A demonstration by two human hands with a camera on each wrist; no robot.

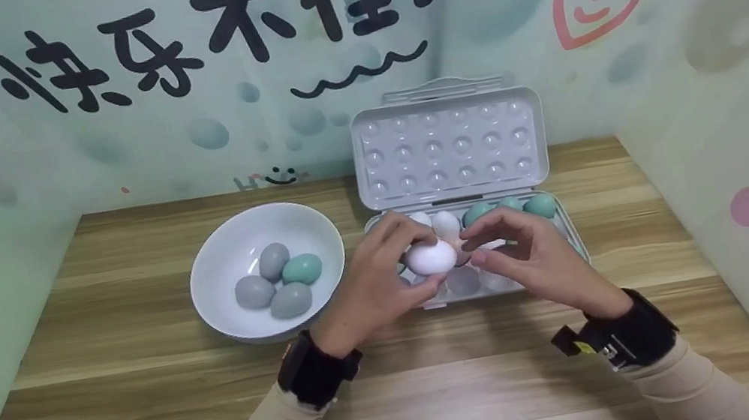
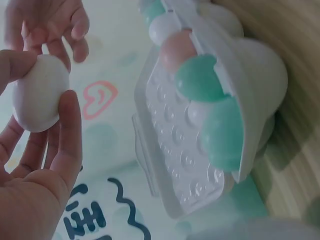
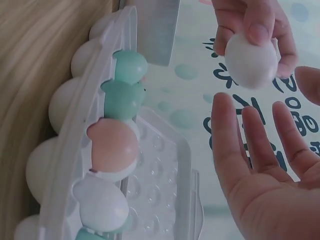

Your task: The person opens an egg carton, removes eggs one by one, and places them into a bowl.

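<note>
My left hand pinches a white egg between thumb and fingers, held up over the front of an egg carton. Facing it from the right is my right hand, its fingers slightly bent and its fingertips close to the egg. In the right wrist view a gap shows between the white egg and the spread fingers. The carton's lid is raised, and its tray bears white, green and pink eggs, such as a pink egg and a green egg. My hands hide part of the tray in the head view.
Left of the carton stands a white bowl with three grey eggs and one green egg inside. A printed backdrop rises behind the wooden table, with side panels at left and right.
</note>
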